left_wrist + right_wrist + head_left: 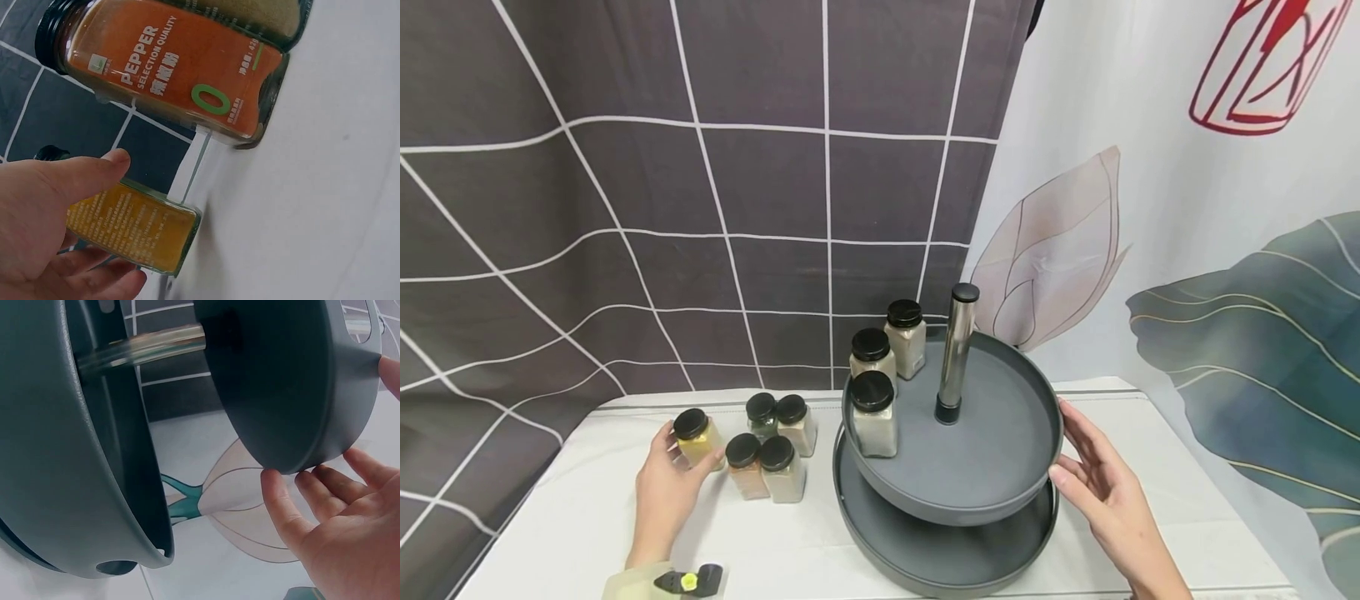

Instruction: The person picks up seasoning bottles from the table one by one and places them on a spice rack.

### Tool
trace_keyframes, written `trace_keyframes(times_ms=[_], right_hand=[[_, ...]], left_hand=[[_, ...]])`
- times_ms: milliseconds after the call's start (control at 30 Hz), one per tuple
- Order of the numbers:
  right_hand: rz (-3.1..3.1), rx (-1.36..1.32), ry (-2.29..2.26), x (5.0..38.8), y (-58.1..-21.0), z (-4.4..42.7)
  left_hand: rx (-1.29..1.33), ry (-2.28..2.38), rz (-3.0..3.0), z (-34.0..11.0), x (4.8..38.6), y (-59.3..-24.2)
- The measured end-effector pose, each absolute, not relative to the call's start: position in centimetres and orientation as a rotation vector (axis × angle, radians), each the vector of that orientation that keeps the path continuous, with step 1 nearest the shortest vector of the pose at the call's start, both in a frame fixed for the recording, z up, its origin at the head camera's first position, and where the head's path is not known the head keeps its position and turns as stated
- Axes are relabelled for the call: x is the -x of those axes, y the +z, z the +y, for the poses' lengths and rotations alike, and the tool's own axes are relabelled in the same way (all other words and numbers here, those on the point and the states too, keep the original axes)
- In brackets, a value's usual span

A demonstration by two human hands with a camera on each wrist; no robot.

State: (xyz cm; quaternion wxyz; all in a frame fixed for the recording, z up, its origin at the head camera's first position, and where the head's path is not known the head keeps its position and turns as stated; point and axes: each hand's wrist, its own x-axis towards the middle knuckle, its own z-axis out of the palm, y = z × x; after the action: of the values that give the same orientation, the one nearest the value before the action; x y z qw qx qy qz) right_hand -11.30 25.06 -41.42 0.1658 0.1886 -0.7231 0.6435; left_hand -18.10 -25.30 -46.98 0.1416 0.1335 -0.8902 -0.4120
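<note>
Holding a yellow jar (702, 440), left hand (662, 493): thumb one side, fingers the other, parted by the jar's width; whether its base touches the white tabletop (775, 554), cannot tell. Four black-capped jars (786, 482) cluster just past the thumb — orange PEPPER jar (169, 69) nearest it. Right hand (1105, 492): fingers parted, slightly bent, fingertips against the outer wall of the upper grey tray (1000, 442), grasping nothing. Lower tray (943, 554) below those fingertips. Across from them, metal post (957, 350), then three jars (875, 429) by the opposite rim. Beyond all fingers — dark gridded cloth (775, 192), pale leaf-print cloth (1157, 192).
</note>
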Motion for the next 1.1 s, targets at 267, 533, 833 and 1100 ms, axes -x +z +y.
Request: trace_keyframes(times_ms=[267, 533, 833, 1100], right_hand=[[-2.107, -0.477, 1.823, 11.16, -41.25, 25.06], [-2.078, -0.514, 1.843, 11.25, -41.42, 25.09], [-2.125, -0.476, 1.827, 11.16, -41.31, 25.09], [-2.127, -0.482, 1.831, 11.19, -41.30, 25.12]], left_hand=[[-0.389, -1.273, -2.621, -25.70, 18.24, -47.39], [-0.335, -1.293, -2.662, -25.85, 18.38, -47.64], [-0.343, -1.261, -2.638, -25.72, 18.40, -47.79], [-0.357, -1.230, -2.624, -25.59, 18.41, -47.63]])
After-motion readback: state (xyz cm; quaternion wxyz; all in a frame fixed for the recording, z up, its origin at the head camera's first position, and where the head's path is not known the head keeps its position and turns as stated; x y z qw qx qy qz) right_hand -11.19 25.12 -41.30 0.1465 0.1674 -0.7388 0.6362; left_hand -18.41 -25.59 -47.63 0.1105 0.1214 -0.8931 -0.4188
